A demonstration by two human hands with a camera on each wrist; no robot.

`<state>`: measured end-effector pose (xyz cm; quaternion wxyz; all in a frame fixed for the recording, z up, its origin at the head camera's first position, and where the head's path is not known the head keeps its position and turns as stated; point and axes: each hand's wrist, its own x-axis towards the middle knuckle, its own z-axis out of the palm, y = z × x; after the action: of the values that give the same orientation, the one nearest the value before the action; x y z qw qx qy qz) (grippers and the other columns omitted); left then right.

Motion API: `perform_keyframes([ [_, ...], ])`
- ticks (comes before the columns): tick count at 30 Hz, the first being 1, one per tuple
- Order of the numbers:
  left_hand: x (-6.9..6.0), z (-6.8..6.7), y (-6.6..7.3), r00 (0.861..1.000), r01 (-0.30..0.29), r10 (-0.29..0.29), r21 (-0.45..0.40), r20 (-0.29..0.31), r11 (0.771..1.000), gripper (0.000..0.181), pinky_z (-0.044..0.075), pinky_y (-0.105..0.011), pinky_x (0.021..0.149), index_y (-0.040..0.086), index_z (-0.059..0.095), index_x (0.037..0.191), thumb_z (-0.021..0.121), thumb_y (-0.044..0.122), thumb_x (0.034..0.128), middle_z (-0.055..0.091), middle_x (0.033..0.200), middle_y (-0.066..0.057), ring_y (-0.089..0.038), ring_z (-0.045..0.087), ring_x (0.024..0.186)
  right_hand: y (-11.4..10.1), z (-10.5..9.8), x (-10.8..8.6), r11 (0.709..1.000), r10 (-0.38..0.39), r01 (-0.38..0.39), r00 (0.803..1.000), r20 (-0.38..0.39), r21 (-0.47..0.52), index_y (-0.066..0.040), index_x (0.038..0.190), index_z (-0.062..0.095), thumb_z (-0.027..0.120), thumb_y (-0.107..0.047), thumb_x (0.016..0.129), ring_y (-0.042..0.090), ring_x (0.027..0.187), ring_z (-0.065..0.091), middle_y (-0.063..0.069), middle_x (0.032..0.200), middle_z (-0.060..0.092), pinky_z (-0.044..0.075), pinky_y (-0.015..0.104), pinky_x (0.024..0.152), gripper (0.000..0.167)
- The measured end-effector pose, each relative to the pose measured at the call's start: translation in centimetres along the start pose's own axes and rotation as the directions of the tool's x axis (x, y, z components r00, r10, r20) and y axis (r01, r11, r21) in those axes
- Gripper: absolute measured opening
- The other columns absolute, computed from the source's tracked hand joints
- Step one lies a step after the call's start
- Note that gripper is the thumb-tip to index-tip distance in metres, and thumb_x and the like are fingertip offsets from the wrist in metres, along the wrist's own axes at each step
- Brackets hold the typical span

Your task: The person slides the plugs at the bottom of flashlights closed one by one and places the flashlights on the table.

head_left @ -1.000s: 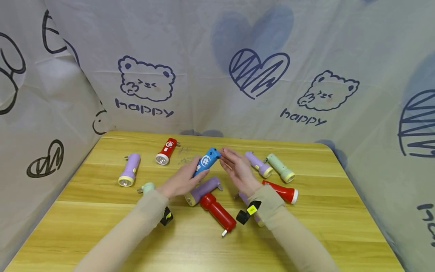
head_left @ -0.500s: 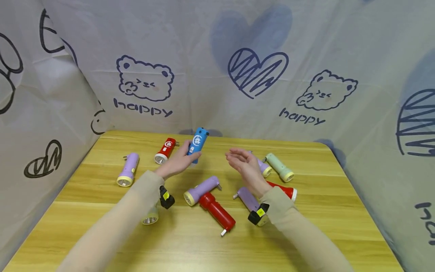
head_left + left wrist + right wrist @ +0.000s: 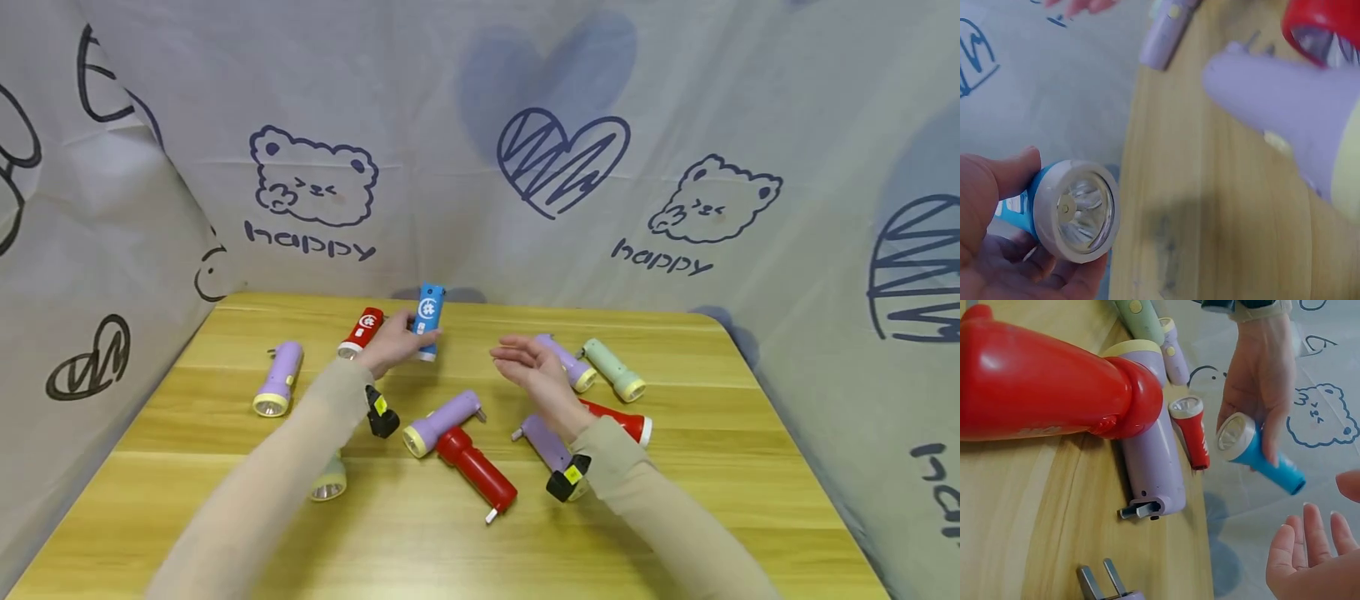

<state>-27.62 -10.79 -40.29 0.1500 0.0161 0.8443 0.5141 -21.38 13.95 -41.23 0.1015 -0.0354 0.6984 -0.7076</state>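
Note:
My left hand (image 3: pixel 392 342) holds a blue flashlight (image 3: pixel 428 312) with a white head between thumb and fingers, raised over the back of the table. Its lens (image 3: pixel 1085 212) faces the left wrist camera, and its tail points toward the back cloth. Just left of that hand lies a red flashlight (image 3: pixel 362 331) with a white rim, partly covered by the hand. My right hand (image 3: pixel 540 375) hovers with loosely bent fingers and holds nothing. Near its wrist are a purple flashlight (image 3: pixel 543 442) and a red flashlight (image 3: pixel 622 418), both partly hidden.
A purple flashlight (image 3: pixel 444 421) and a red one (image 3: pixel 477 471) touch mid-table. Purple (image 3: pixel 567 364) and green flashlights (image 3: pixel 613 369) lie at the back right. Another purple flashlight (image 3: pixel 279 377) lies left; a green one (image 3: pixel 330 481) is half hidden by my left forearm. A cloth (image 3: pixel 435 208) hangs behind.
My left hand has carried the blue flashlight left and toward the back, turning it more upright in view. The right hand has drawn away from it, slightly to the right.

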Motion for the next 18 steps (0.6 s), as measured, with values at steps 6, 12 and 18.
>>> perform_keyframes([
  [6,1.0,0.0,-1.1,0.998,0.061,-0.059,0.125,-0.021,0.99,0.064,0.052,-0.041,0.101,-0.006,0.043,0.143,0.061,0.039,0.0999,0.058,0.133,-0.024,-0.03,0.059,0.114,0.4,0.4,-0.1,0.999,-0.01,0.011,1.0,0.025,-0.046,-0.003,0.141,0.051,0.06,-0.005,0.098,0.034,0.132,0.056,0.024,0.142,0.057,0.047,0.037,0.112,0.044],
  [12,1.1,0.0,-1.6,0.989,0.149,-0.146,0.242,-0.032,0.959,0.06,0.052,-0.037,0.091,-0.005,0.049,0.134,0.062,0.042,0.0986,0.06,0.127,-0.022,-0.028,0.058,0.105,0.7,0.6,-0.1,0.997,-0.013,0.017,0.999,0.048,-0.081,-0.001,0.138,0.054,0.062,-0.004,0.097,0.026,0.126,0.061,0.024,0.14,0.059,0.049,0.034,0.11,0.041],
  [18,1.3,0.0,-2.2,0.987,0.158,-0.143,0.378,-0.067,0.912,0.062,0.052,-0.036,0.086,-0.005,0.053,0.13,0.064,0.044,0.0957,0.062,0.122,-0.02,-0.026,0.058,0.1,0.8,0.8,-0.1,0.997,-0.02,0.024,0.998,0.052,-0.08,0.003,0.133,0.057,0.062,-0.001,0.095,0.009,0.11,0.066,0.026,0.137,0.061,0.052,0.03,0.105,0.039],
])
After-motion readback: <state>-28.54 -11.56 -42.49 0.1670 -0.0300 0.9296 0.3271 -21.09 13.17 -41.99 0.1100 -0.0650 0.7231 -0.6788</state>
